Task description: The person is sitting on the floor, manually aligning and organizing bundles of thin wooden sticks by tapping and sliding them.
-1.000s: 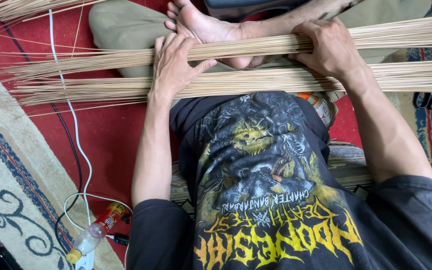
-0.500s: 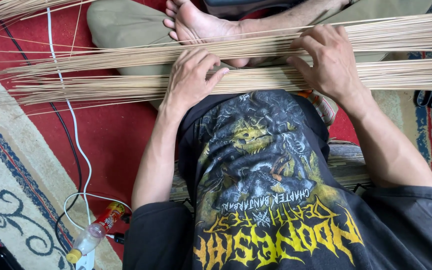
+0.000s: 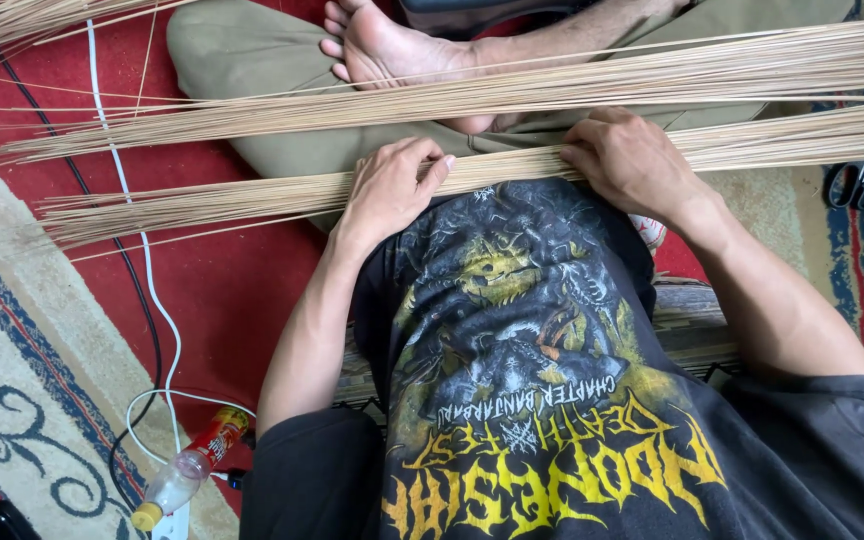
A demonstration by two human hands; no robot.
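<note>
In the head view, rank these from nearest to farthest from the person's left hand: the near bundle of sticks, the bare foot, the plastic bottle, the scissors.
1. Near bundle of sticks: under the left hand.
2. Bare foot: just beyond, above the hand.
3. Plastic bottle: lower left, on the carpet.
4. Scissors: far right edge.

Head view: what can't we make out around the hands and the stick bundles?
- Near stick bundle: right end cut off by the frame edge.
- Far stick bundle: right end also cut off.
- Left hand and right hand: palms face down on the near bundle, so grip underneath is hidden.
- Scissors: blades hidden under the near bundle.
- Plastic bottle: contents too small to tell.
</note>
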